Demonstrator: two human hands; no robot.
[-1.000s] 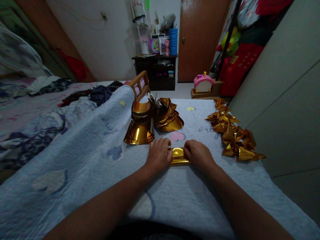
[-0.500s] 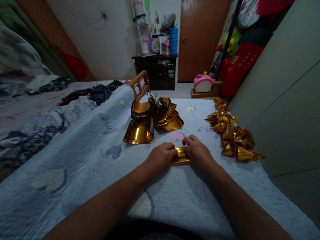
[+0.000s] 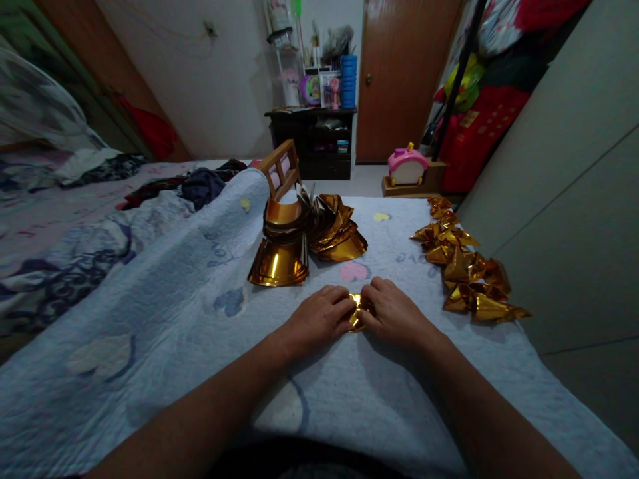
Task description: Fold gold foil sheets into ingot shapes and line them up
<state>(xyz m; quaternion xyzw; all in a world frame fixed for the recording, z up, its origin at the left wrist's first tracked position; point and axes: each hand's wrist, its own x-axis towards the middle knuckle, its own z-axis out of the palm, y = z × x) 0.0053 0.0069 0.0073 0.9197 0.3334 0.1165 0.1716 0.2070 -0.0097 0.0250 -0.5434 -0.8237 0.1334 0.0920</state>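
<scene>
On the pale blue quilt (image 3: 180,332), through the head camera, I see from afar the person's two hands working close together over one small gold paper (image 3: 355,314). It lies flat near the middle of my view, just on the near side of a pink printed heart. The left hand (image 3: 318,314) has its fingers bent and nearly closed, and it holds the left end of this paper. The right hand (image 3: 392,311) is curled in a similar way, with the thumb and fingers pressing on the right end. Between the fingertips I can see only a narrow shiny part; the rest is hidden under the hands.

Beyond the left hand, I see a stack of gold sheets (image 3: 280,261), spread and curved, and beside it a second fan of gold sheets (image 3: 344,241). Behind them stands a wooden chair back (image 3: 273,162). To the right, well apart from the hands, many folded gold pieces (image 3: 462,266) lie in a long row along the quilt's edge. Farther away, I notice a pink toy (image 3: 407,161) and a brown door (image 3: 399,86).
</scene>
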